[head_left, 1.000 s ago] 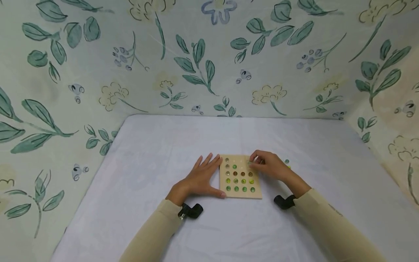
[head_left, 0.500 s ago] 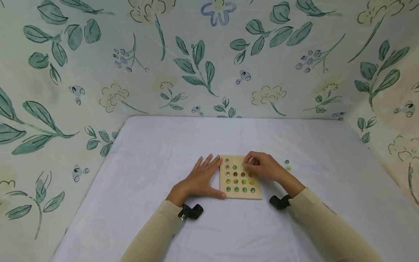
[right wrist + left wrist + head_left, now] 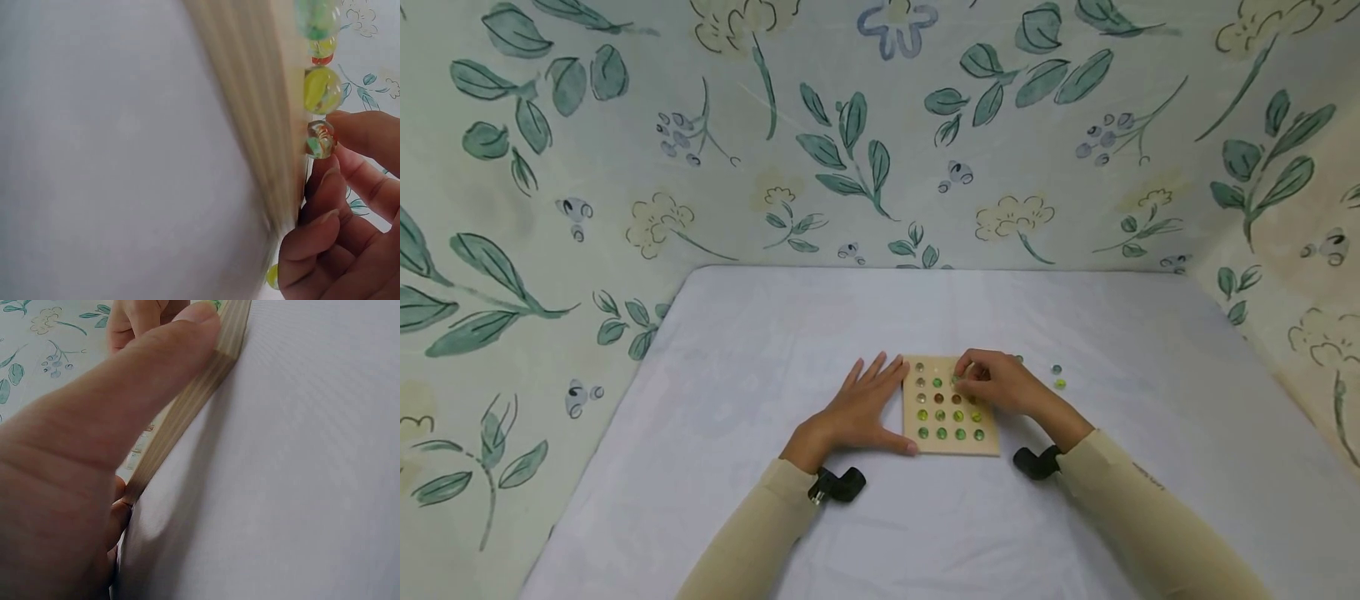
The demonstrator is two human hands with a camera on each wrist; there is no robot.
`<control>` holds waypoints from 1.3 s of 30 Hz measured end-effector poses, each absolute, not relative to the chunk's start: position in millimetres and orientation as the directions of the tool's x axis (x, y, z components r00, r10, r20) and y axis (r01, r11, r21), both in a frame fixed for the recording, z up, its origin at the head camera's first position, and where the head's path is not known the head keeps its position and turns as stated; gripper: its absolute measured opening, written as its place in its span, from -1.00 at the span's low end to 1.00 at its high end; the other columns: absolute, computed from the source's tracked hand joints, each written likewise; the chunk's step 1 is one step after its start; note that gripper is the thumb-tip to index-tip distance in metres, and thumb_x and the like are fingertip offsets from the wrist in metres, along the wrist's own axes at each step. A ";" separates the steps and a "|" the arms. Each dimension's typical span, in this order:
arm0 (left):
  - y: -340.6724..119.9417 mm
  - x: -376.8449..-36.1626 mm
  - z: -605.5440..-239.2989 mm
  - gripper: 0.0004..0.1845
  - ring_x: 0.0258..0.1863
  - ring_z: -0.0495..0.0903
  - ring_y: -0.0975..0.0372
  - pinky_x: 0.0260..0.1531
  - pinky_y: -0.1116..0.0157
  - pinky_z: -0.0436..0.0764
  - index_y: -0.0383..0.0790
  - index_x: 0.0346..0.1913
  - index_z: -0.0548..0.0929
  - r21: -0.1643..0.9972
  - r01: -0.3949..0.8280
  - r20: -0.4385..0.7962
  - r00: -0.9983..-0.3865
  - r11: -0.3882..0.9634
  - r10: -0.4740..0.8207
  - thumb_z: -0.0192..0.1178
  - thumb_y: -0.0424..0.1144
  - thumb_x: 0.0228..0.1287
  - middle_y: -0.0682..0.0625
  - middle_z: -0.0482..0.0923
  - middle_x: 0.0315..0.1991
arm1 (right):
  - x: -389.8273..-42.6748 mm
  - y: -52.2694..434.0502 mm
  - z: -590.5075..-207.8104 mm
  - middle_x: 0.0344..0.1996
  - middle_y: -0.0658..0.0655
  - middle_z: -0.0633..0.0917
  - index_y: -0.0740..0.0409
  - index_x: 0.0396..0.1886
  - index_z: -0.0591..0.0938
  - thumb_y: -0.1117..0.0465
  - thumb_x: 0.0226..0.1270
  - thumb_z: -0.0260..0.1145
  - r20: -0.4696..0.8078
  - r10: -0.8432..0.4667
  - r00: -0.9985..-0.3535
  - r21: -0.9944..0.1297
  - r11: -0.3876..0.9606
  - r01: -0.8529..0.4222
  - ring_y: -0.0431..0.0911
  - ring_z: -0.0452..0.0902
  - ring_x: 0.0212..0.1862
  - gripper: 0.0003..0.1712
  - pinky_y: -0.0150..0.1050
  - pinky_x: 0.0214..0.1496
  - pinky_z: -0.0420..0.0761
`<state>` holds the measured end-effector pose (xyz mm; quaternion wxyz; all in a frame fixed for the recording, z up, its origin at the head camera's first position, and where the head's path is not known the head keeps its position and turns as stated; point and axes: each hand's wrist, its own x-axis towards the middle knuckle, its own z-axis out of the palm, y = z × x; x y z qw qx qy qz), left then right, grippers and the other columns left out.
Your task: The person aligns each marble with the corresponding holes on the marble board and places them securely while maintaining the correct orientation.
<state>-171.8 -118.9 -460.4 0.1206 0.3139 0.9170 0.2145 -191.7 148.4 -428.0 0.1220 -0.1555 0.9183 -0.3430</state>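
Right hand [image 3: 1000, 385] pinches a marble [image 3: 320, 139] directly over the board [image 3: 951, 408], second row from the far edge; left hand [image 3: 862, 408] lies flat, fingers straight, bracing the board's left edge.

I see the right hand [image 3: 1000, 385] has slid left across the wooden board [image 3: 951, 406], carrying its pinched marble [image 3: 320, 139] from the board's right edge toward its upper middle holes.

A table [image 3: 775, 350] covered with a smooth pale lavender-white cloth [image 3: 1075, 317] fills the lower centre. Fabric backdrop [image 3: 880, 133] printed with green leaves, cream flowers and blue-grey berries encloses it at 9, 12 and 3 o'clock. Light is even and diffuse; shadows are soft.
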 end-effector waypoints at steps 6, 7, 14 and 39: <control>-119.4 -172.1 -461.7 0.34 0.52 -0.39 0.14 0.44 0.05 -0.43 -0.07 0.56 -0.18 0.469 0.525 -0.085 -0.774 0.710 0.628 0.22 0.55 -0.17 0.07 -0.27 0.56 | -190.9 146.7 -426.9 -0.51 0.04 0.57 0.07 -0.22 0.61 0.19 0.27 0.36 -0.137 -0.362 -0.922 -0.672 0.718 -0.182 -0.10 0.42 -0.47 -0.87 -0.26 -0.45 0.46; -119.4 -172.1 -461.6 0.34 0.52 -0.39 0.14 0.44 0.05 -0.42 -0.07 0.56 -0.17 0.468 0.525 -0.084 -0.774 0.711 0.627 0.22 0.55 -0.17 0.07 -0.26 0.56 | -190.7 146.7 -426.9 -0.51 0.04 0.57 0.07 -0.22 0.61 0.19 0.27 0.36 -0.137 -0.362 -0.922 -0.671 0.718 -0.183 -0.10 0.42 -0.47 -0.87 -0.26 -0.45 0.46; -119.4 -171.9 -462.4 0.35 0.52 -0.39 0.15 0.44 0.06 -0.43 -0.06 0.56 -0.18 0.458 0.528 -0.085 -0.775 0.715 0.627 0.19 0.57 -0.17 0.07 -0.27 0.56 | -190.0 147.2 -427.2 -0.51 0.03 0.57 0.10 -0.19 0.61 0.19 0.27 0.37 -0.134 -0.374 -0.918 -0.680 0.708 -0.189 -0.10 0.42 -0.46 -0.84 -0.29 -0.45 0.45; -118.5 -171.6 -459.6 0.34 0.52 -0.38 0.14 0.44 0.04 -0.41 -0.07 0.56 -0.17 0.458 0.526 -0.086 -0.776 0.717 0.624 0.21 0.56 -0.16 0.05 -0.25 0.56 | -190.5 149.8 -424.5 -0.48 0.05 0.59 0.09 -0.15 0.61 0.19 0.29 0.36 -0.142 -0.378 -0.915 -0.687 0.703 -0.184 -0.09 0.45 -0.44 -0.82 -0.25 -0.43 0.48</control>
